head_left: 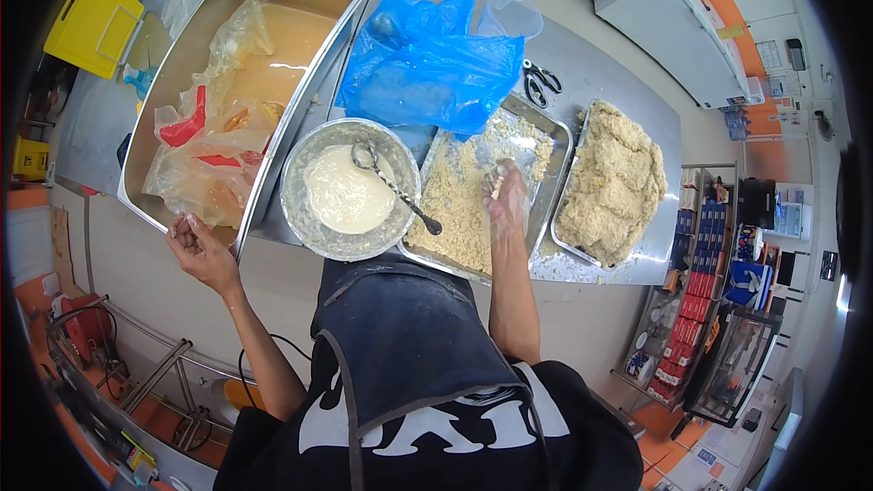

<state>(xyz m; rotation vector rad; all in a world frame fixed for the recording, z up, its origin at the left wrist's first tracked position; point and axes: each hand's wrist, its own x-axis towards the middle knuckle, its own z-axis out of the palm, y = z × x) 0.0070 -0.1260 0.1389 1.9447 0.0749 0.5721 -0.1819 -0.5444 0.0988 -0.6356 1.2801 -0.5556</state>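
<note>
Head view: the crumb tray (562, 164) lies before the person, between a batter bowl (293, 166) and a second, crumb-heaped tray (556, 232). Right hand (506, 203) is above the pale crumbs (455, 189), fingers partly curled and crumb-flecked; whether they grip a piece cannot be told. Left hand (202, 255) is at the near corner of the deep steel pan (307, 107), fingers loosely bent; contact with the rim or the plastic bags (200, 184) is unclear. Judged by look, the crumbs are light, soft and loose—best scooped with cupped fingers; the tray is stiff, best held by opposite rims. The wet bags are probably limp and slippery—best pinched at a gathered fold.
</note>
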